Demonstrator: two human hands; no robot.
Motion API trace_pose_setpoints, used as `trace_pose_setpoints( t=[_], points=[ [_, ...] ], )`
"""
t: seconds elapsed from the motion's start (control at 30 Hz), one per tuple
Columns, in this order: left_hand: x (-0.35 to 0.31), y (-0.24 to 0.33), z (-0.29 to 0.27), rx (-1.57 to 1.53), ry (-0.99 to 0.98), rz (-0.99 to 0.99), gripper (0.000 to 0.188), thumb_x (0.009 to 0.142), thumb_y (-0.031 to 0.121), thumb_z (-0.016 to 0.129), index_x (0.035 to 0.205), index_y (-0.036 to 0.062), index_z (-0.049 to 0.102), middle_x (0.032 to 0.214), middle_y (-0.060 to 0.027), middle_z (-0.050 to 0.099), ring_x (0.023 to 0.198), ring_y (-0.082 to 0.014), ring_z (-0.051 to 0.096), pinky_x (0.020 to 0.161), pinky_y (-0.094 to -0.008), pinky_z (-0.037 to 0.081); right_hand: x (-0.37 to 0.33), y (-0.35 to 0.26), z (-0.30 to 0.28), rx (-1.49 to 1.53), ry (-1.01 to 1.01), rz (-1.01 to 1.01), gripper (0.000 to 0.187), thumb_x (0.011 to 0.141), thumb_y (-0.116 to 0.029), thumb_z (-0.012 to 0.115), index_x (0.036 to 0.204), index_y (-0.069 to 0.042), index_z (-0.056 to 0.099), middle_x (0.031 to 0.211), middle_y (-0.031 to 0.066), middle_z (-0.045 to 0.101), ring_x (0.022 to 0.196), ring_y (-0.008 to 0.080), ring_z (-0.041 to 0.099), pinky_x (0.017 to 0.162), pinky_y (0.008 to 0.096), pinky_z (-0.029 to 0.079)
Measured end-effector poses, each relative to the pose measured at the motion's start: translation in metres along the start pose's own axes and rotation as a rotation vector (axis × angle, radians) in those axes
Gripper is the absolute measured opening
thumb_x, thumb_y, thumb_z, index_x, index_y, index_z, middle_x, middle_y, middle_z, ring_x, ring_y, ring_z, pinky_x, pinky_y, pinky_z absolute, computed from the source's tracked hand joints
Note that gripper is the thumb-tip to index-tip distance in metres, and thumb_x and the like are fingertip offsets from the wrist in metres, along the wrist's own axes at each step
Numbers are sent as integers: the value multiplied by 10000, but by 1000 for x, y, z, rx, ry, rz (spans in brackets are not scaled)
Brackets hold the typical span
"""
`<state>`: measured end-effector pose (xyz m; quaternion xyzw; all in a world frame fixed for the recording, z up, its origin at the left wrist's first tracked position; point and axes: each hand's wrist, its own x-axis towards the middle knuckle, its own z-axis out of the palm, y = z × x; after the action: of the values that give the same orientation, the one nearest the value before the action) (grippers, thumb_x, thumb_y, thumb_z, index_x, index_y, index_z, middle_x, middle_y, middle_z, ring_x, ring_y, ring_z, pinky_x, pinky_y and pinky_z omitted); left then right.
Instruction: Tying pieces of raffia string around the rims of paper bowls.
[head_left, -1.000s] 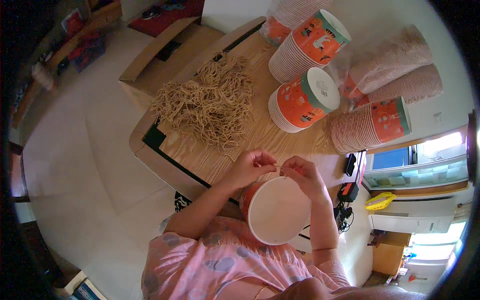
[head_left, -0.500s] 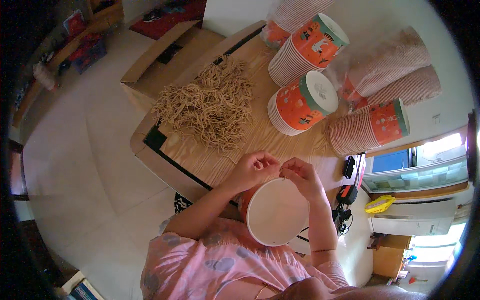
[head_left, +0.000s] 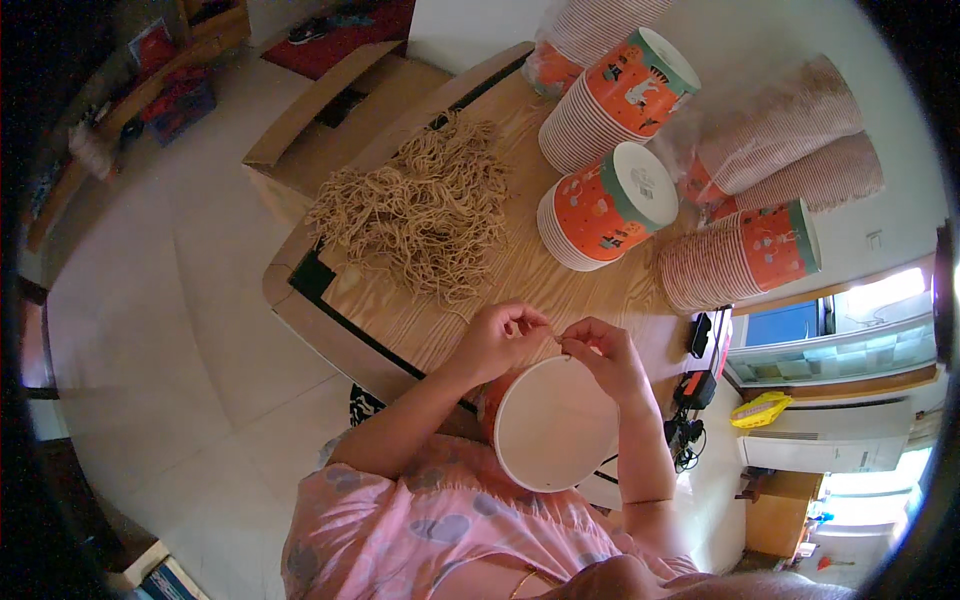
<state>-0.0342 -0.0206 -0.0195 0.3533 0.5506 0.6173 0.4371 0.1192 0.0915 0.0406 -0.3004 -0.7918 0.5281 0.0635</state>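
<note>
1. The person is holding a paper cup [head_left: 555, 425] against the lap, its white base facing the camera and its orange side barely showing at the left edge.
2. The left hand [head_left: 500, 340] is sitting at the cup's upper left rim, fingers curled narrow, fingertips pinched together on a thin tan string [head_left: 553, 336] that is hard to make out.
3. The right hand [head_left: 605, 355] is resting on the cup's upper right rim, thumb and forefinger pinched close on the same string; the two hands are nearly touching above the cup.
4. The cup is hanging just past the near edge of the wooden tabletop [head_left: 520, 270], over the pink patterned clothing [head_left: 430, 520].
5. A loose heap of tan string loops [head_left: 420, 205] is lying on the table's left half, reaching toward its left edge and well apart from the hands.
6. Bare wood is lying open between that heap and the hands.
7. Stacks of orange cups [head_left: 600, 205] are lying on their sides along the table's right and far parts, the nearest stack near the right hand.
8. Bagged stacks of cups [head_left: 790, 150] are crowding the far right side.
9. An open cardboard box [head_left: 330, 110] is standing beyond the table's far left corner.
10. Pale floor tiles [head_left: 170, 300] are spreading wide to the left.
</note>
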Motion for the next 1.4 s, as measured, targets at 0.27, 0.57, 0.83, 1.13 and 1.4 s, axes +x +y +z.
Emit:
trace_pose_setpoints(
  t=[0.27,0.57,0.83,1.13,1.4],
  points=[
    [-2,-6,-3,36,27,60,166,781,195,655,864,53,671,696,49,598,562,-35,408,512,-212,358,0,0,0,-10,5,-10,92,840,-68,601,902,-3,623,853,36,629,790,115,584,734,259,467],
    [-1,-14,-8,-149,-28,-61,237,813,229,652,972,58,617,824,23,611,709,-44,501,637,-200,434,0,2,-1,-9,16,1,93,839,-73,601,898,-5,621,845,33,623,784,114,582,727,254,461],
    [0,-5,4,-166,-198,53,305,810,178,656,1067,32,577,974,-24,627,901,-103,564,773,-265,462,4,-1,2,6,16,-28,112,837,-87,609,911,-4,619,835,37,623,779,123,587,737,270,471],
    [-6,11,6,159,-5,188,160,777,107,648,883,-13,634,818,-104,658,726,-164,641,670,-266,511,6,-7,1,-119,14,-16,85,823,-57,604,871,12,613,787,31,623,757,99,574,720,243,459],
    [-4,8,4,118,-17,114,153,787,107,649,876,-17,638,774,-81,662,687,-104,618,639,-249,505,5,-1,-3,-122,35,-55,99,806,-99,636,868,-22,628,782,31,628,729,123,572,688,271,461]
  ],
)
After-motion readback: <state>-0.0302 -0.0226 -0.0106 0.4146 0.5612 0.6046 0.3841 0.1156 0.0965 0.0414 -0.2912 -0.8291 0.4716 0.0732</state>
